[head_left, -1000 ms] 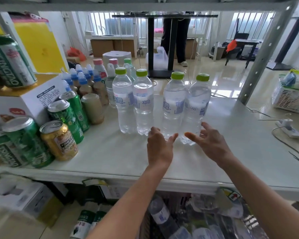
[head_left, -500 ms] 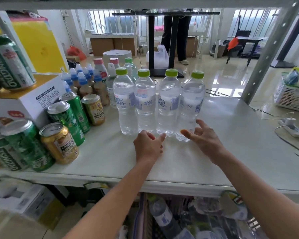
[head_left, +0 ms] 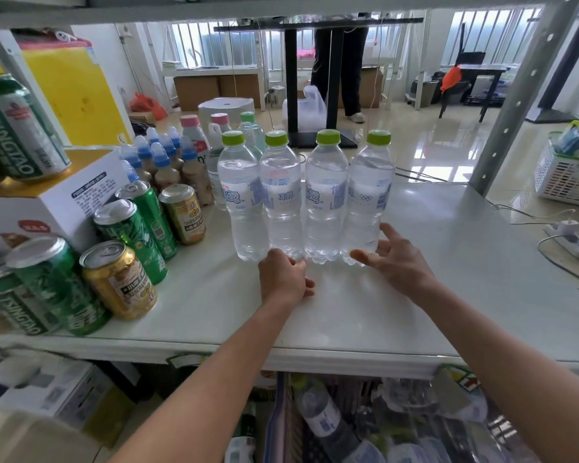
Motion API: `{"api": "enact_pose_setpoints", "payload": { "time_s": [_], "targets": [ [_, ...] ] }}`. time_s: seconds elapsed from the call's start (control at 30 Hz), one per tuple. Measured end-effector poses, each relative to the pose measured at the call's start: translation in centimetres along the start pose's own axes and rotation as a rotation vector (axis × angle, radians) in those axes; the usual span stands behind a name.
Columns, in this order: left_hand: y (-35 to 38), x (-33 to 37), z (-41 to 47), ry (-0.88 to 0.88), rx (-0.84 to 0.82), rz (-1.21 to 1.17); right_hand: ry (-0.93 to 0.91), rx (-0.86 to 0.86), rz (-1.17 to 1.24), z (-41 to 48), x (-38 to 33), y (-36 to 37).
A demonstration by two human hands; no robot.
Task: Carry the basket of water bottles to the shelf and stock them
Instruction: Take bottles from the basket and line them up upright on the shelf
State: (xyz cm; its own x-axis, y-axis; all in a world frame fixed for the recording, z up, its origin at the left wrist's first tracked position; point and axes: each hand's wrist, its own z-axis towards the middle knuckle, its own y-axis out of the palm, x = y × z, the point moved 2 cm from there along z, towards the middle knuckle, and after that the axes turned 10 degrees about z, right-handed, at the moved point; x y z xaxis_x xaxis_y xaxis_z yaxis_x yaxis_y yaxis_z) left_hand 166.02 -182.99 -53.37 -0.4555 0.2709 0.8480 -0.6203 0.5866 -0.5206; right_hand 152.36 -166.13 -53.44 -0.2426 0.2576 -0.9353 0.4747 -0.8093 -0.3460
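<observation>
Bright window backlight, floor glare, edges warped.

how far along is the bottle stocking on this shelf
Done: four water bottles with green caps stand upright in a tight row on the shelf, right of the cans. In hand: the left hand and right hand rest at the bottles' bases, squaring the row; neither has a grip around a bottle. Left: more bottles lie below the shelf edge, apparently waiting.
</observation>
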Motion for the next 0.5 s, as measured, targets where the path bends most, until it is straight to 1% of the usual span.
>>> {"api": "enact_pose_setpoints", "payload": {
  "time_s": [0.1,0.23,0.3,0.37,0.43,0.47,0.5],
  "targets": [
    [0.0,0.0,0.1,-0.011,-0.015,0.004,0.03,0.012,-0.029,0.0,-0.1,0.2],
    [-1.0,0.5,-0.8,-0.022,-0.029,-0.073,0.038,-0.017,-0.087,0.0,-1.3,0.2],
    [-1.5,0.9,-2.5,-0.007,-0.04,-0.053,0.088,-0.054,-0.088,-0.4,-1.8,0.1],
    [-2.1,0.6,-6.1,0.092,-0.026,0.049,0.165,-0.046,-0.047,-1.3,-2.1,0.1],
    [-2.5,-0.7,-11.2,0.281,-0.035,0.105,0.194,0.01,-0.102,-4.3,-3.2,-0.7],
    [-2.8,-1.4,-14.0,0.357,-0.108,0.12,0.163,0.074,-0.154,-6.2,-3.6,-1.4],
    [-2.9,-2.1,-16.4,0.395,-0.235,0.152,0.102,0.171,-0.193,-8.6,-4.1,-2.2]
  ]
}}
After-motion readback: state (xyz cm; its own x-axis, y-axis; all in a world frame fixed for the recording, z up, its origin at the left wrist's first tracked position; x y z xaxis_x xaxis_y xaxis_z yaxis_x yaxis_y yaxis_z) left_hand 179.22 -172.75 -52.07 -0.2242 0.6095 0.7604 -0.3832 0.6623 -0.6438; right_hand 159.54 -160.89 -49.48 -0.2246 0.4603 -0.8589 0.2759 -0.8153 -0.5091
